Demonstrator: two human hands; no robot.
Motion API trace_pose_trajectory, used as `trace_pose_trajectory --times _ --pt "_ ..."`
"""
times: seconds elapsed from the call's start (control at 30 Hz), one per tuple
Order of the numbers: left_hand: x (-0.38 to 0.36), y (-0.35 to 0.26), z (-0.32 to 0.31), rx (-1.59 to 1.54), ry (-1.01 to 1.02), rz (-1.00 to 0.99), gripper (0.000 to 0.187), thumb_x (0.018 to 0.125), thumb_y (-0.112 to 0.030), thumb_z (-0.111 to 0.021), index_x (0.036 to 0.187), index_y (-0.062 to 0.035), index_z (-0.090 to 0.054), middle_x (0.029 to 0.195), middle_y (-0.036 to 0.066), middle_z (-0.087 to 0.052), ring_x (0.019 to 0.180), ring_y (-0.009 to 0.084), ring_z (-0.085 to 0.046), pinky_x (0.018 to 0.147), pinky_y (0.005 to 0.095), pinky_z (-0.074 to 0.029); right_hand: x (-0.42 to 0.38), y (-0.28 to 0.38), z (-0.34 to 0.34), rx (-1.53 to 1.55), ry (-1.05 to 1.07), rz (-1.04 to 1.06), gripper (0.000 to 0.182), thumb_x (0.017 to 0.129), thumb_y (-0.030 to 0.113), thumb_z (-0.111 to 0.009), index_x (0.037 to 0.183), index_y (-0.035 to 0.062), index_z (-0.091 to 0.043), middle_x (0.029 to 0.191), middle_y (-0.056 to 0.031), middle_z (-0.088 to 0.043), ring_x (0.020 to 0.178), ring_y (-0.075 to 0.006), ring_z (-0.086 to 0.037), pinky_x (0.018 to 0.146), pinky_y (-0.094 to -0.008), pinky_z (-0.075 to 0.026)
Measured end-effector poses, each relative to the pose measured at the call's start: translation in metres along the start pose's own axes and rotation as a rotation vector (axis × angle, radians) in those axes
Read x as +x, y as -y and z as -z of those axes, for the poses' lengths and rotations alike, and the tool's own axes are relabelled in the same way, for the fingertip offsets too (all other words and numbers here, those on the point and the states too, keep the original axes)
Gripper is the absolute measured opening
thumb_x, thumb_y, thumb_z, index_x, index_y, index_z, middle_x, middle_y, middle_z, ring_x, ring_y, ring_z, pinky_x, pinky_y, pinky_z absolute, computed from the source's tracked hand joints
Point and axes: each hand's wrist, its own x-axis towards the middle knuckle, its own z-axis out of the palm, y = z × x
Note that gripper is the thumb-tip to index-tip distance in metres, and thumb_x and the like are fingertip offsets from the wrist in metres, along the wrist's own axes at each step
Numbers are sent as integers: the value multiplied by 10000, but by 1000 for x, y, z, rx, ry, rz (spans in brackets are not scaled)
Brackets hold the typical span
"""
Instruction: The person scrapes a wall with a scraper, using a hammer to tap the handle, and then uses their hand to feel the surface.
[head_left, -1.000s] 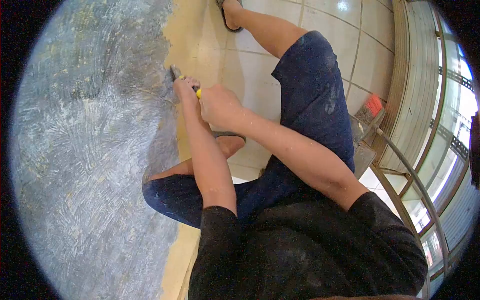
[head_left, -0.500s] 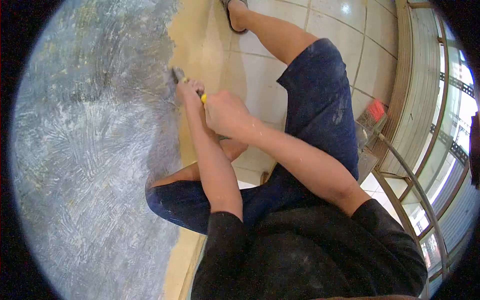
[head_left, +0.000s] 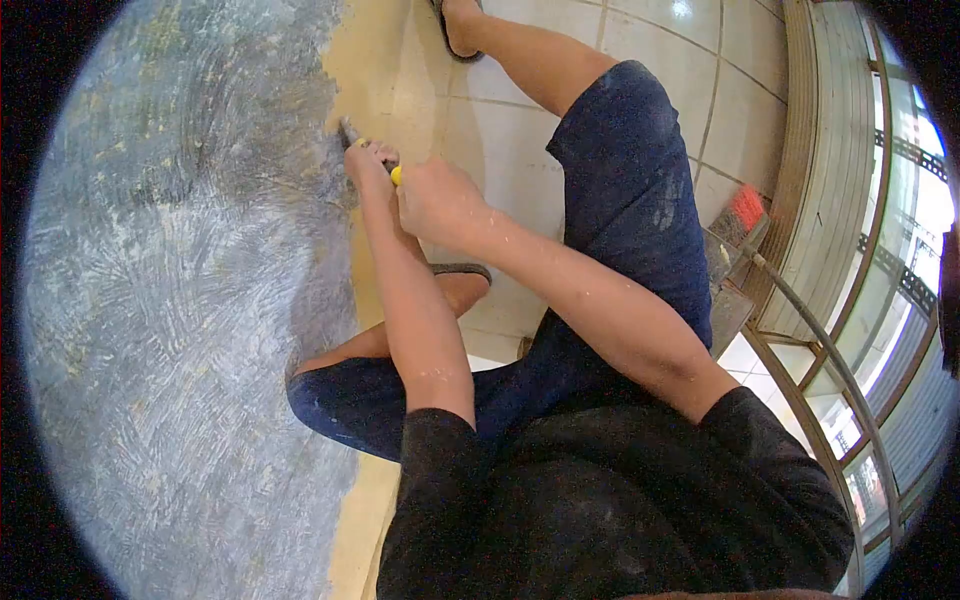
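My left hand (head_left: 369, 166) is wrapped round the front of a dark tool with yellow parts (head_left: 397, 176), whose tip touches the edge of a grey, streaky textured surface (head_left: 200, 300). My right hand (head_left: 435, 198) is closed on the yellow rear end of the same tool, just beside the left. Along the grey surface runs a tan strip (head_left: 372, 70), with my left forearm crossing over it. The tool's exact kind is too small to tell.
White floor tiles (head_left: 515, 150) lie beyond the tan strip. My bent legs in dark blue shorts (head_left: 630, 190) frame the hands. At the right are a red-bristled brush (head_left: 742, 212), a long curved pole (head_left: 820, 340) and a glazed metal frame (head_left: 870, 250).
Both hands and the tool have shifted slightly up and to the left in view, still gripping. The whole view has moved a little, and more of the sandal below the hands shows.
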Motion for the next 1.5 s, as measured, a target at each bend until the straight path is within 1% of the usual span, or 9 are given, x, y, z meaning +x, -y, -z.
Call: trace_pose_trajectory --times 0.17,0.27,0.47,0.53,0.67,0.83,0.93,1.27,1.5 --pt "-4 -8 16 -206 6 27 155 894 -177 -402 757 -109 -378 610 -5 -321 481 137 -314 451 294 -282 -11 17 12 14 -27 59 199 796 123 -621 793 -63 -691 740 -297 -653 710 -442 -673 667 -496 -551" --pt "6 3 0 16 103 -25 171 905 -205 -415 766 -117 -372 606 -9 -316 474 135 -296 448 299 -268 -2 2 6 14 7 16 200 802 121 -615 784 -65 -685 732 -298 -649 704 -444 -672 668 -500 -550" --pt "-1 -16 13 -86 -61 17 199 908 -240 -450 765 -123 -377 605 -14 -323 484 135 -299 460 303 -269 -16 21 12 21 -36 83 193 804 117 -607 768 -53 -691 722 -299 -647 688 -441 -672 667 -503 -551" --pt "27 -1 17 -78 164 -24 205 919 -265 -456 783 -125 -396 607 -15 -338 497 142 -321 469 309 -277 -7 13 5 18 -29 70 191 806 118 -605 771 -47 -694 722 -298 -647 684 -442 -671 665 -503 -551" --pt "29 1 10 -311 154 118 197 933 -270 -450 801 -129 -408 606 -17 -345 508 145 -337 473 316 -285 0 4 8 -7 -59 46 210 816 133 -608 779 -55 -694 717 -296 -647 681 -453 -667 656 -503 -551" --pt "8 -5 9 23 168 -128 184 933 -231 -419 785 -124 -399 597 -1 -345 503 145 -361 456 302 -314 -6 14 10 -3 -59 87 230 825 141 -611 774 -65 -697 715 -300 -646 684 -455 -664 657 -507 -549" --pt "11 -5 -25 3 -6 -30 169 921 -210 -402 774 -127 -397 597 -1 -345 481 149 -352 435 299 -309 6 -2 11 18 -54 38 229 833 136 -602 775 -69 -688 723 -309 -641 683 -460 -660 662 -519 -545" --pt "39 4 -24 -70 -80 75 121 906 -152 -349 833 -111 -436 599 22 -375 447 150 -349 413 307 -286 14 -6 11 -12 -50 38 199 806 107 -592 815 -74 -675 768 -310 -649 750 -452 -668 699 -522 -545" --pt "-3 -6 -20 -36 -72 -62 131 879 -143 -408 759 -96 -385 601 24 -382 485 160 -372 461 314 -322 16 -4 4 12 -86 71 248 858 149 -575 815 -81 -656 731 -312 -628 698 -479 -640 683 -543 -522"
